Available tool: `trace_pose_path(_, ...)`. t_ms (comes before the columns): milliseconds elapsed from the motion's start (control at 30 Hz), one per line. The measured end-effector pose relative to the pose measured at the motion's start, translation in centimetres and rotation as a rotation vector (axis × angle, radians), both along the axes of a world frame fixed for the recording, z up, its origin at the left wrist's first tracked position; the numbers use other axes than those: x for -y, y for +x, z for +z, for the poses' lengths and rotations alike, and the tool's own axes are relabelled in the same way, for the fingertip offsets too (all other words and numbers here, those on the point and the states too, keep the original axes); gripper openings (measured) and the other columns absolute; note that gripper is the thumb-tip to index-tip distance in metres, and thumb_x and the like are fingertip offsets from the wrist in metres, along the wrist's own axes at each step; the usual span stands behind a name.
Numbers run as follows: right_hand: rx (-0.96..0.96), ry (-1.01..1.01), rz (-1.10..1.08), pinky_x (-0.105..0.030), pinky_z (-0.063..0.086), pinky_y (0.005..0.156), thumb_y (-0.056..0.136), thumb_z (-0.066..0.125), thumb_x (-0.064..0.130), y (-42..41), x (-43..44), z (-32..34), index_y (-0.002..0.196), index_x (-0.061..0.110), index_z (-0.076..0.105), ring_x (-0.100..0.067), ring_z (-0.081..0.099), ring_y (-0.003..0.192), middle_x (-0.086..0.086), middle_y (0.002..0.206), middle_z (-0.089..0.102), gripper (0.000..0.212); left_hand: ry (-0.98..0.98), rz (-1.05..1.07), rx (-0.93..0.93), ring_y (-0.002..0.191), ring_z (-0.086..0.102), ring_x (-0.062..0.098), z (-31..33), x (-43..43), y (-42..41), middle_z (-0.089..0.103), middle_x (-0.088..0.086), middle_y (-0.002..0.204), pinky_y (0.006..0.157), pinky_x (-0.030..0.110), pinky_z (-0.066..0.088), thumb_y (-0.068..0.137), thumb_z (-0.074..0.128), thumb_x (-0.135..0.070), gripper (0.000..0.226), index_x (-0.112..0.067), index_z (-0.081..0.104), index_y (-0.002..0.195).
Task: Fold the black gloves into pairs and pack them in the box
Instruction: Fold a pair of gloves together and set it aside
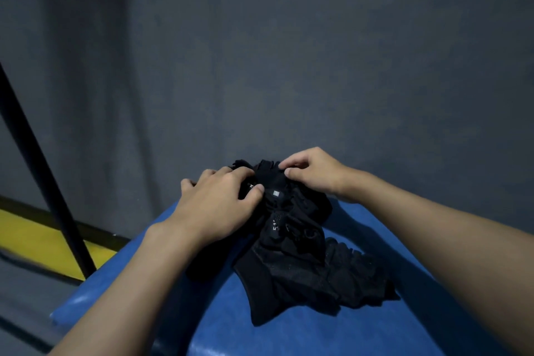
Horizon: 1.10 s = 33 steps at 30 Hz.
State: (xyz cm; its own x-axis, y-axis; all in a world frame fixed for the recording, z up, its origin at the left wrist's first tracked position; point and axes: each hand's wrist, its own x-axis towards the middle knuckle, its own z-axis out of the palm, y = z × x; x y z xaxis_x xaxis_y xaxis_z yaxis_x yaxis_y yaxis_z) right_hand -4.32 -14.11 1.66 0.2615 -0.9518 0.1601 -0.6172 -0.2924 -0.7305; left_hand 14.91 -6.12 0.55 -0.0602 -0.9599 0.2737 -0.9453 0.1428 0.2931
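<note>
Black gloves [303, 266] heaped on blue padded surface [289, 332], centre frame. Both forearms reach in from below, and the hands meet at the pile's far end. Left hand [222, 199] palm-down, fingers curled into the heap, thumb clamping fabric beside a small label. Right hand [313, 172] wrist bent, thumb and forefinger pinching top glove [270, 178] at its far edge. Black pole [43, 176] stands left.

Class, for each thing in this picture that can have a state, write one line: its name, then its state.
left hand: fingers curled over the top glove, gripping it
right hand: pinching that glove's far edge
top glove: held by both hands, lying on the pile
glove pile: crumpled heap, loose, resting on the blue surface
box: not in view
</note>
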Motion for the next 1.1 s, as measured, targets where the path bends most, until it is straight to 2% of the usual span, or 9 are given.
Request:
trace_pose_path(300,0.13,-0.151,0.023,-0.021,0.045,0.099,0.093,0.056,0.0,-0.3,-1.3,2.4,0.118,0.009,0.069,-0.014,0.062,0.113,-0.001,0.121,0.067,0.03,-0.034,0.001,-0.051,0.13,0.044,0.019,0.7,-0.3,-0.3,0.055,-0.01,0.134,0.103,0.051,0.028,0.098,0.036,-0.055,0.043,-0.039,0.049,0.135)
trace_pose_path(400,0.137,-0.203,0.044,-0.019,0.044,0.099,0.093,0.054,0.0,-0.6,-2.1,3.9,0.119,0.01,0.069,-0.012,0.061,0.111,0.002,0.123,0.065,0.031,-0.08,0.002,-0.112,0.128,0.046,0.018,1.2,-0.3,-0.3,0.057,-0.01,0.132,0.101,0.05,0.03,0.098,0.039,-0.053,0.042,-0.038,0.049,0.135)
trace_pose_path(500,0.172,-0.248,0.061,-0.012,0.045,0.089,0.093,0.054,-0.002,-1.2,-2.9,5.2,0.118,0.011,0.069,-0.006,0.061,0.1,0.004,0.121,0.065,0.032,-0.173,0.0,-0.224,0.125,0.05,0.017,2.0,-0.5,-0.6,0.058,-0.011,0.129,0.102,0.049,0.032,0.097,0.046,-0.049,0.037,-0.037,0.051,0.132)
trace_pose_path(633,0.215,-0.308,0.089,-0.03,0.05,0.091,0.093,0.052,-0.002,-2.1,-4.3,6.9,0.116,0.014,0.07,-0.009,0.059,0.092,0.01,0.115,0.065,0.033,-0.245,-0.053,-0.457,0.124,0.053,0.014,2.8,-0.3,-1.2,0.058,-0.01,0.128,0.108,0.048,0.038,0.094,0.058,-0.047,0.043,-0.036,0.047,0.134)
trace_pose_path(767,0.244,-0.367,0.098,-0.043,0.051,0.095,0.093,0.052,-0.003,-3.3,-6.2,8.7,0.112,0.017,0.07,-0.032,0.062,0.095,0.008,0.113,0.065,0.033,-0.243,-0.11,-0.732,0.122,0.057,0.012,3.5,0.2,-2.5,0.06,-0.01,0.123,0.104,0.037,0.046,0.089,0.067,-0.046,0.066,-0.025,0.042,0.146)
trace_pose_path(833,0.27,-0.38,0.106,-0.044,0.052,0.096,0.093,0.052,-0.004,-4.1,-7.2,9.4,0.111,0.018,0.07,-0.031,0.063,0.099,0.009,0.111,0.065,0.034,-0.249,-0.195,-0.858,0.109,0.065,0.006,4.2,-0.2,-3.5,0.069,-0.012,0.112,0.095,0.028,0.053,0.091,0.069,-0.036,0.053,-0.019,0.053,0.139)
trace_pose_path(967,0.317,-0.375,0.098,-0.045,0.05,0.096,0.093,0.052,-0.004,-6.3,-9.2,10.0,0.111,0.017,0.07,-0.02,0.059,0.096,0.002,0.114,0.067,0.032,-0.312,-0.335,-1.036,0.079,0.073,0.007,5.1,-1.1,-5.9,0.077,-0.006,0.084,0.071,0.022,0.058,0.093,0.068,-0.017,0.007,-0.016,0.074,0.097)
trace_pose_path(1033,0.326,-0.376,0.072,-0.04,0.051,0.092,0.092,0.056,-0.001,-7.7,-10.2,9.8,0.111,0.018,0.07,-0.016,0.059,0.092,-0.012,0.113,0.068,0.03,-0.326,-0.352,-1.104,0.071,0.072,0.009,5.3,-1.3,-7.1,0.076,-0.002,0.078,0.065,0.022,0.056,0.092,0.069,-0.016,0.007,-0.015,0.072,0.086)
trace_pose_path(1100,0.346,-0.369,0.03,-0.025,0.051,0.086,0.091,0.059,-0.001,-9.1,-11.3,9.3,0.11,0.019,0.069,-0.006,0.061,0.089,-0.011,0.108,0.07,0.03,-0.312,-0.375,-1.148,0.067,0.069,0.009,5.3,-1.5,-8.7,0.075,0.0,0.075,0.062,0.023,0.056,0.091,0.069,-0.014,0.009,-0.014,0.07,0.082)
